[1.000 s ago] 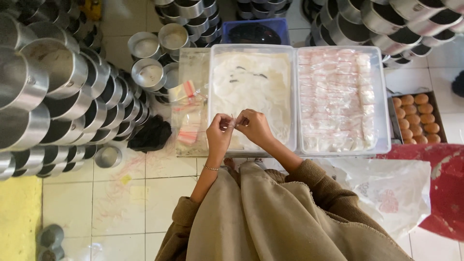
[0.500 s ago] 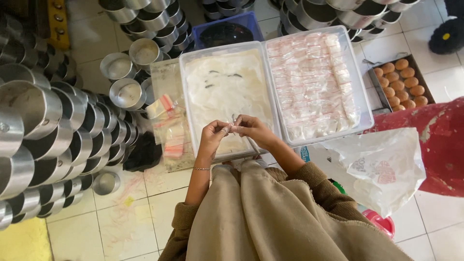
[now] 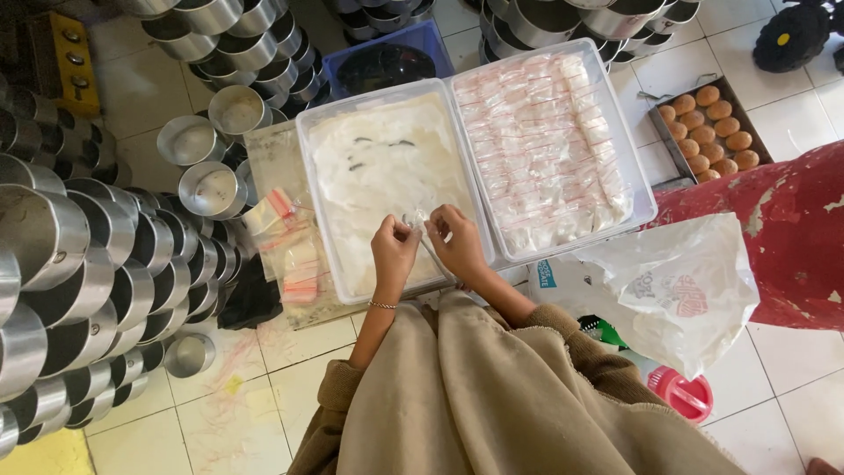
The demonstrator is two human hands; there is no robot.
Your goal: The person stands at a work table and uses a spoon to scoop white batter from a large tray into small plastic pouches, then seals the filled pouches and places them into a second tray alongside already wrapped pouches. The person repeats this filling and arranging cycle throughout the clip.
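Both hands have slid toward the left tray's [image 3: 321, 211] near edge; your left hand [image 3: 393, 251] and right hand [image 3: 457, 244] pinch one small bag [image 3: 417, 218] together above it. Loosen either pinch and, I judge, it drops onto the tray.

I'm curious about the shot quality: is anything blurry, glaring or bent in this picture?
Head view: soft daylight, faint shadows; bright glints on the metal tins; the tray of white dough looks nearly washed out; edges bow slightly outward; the small item between the left hand and right hand is too small to identify.
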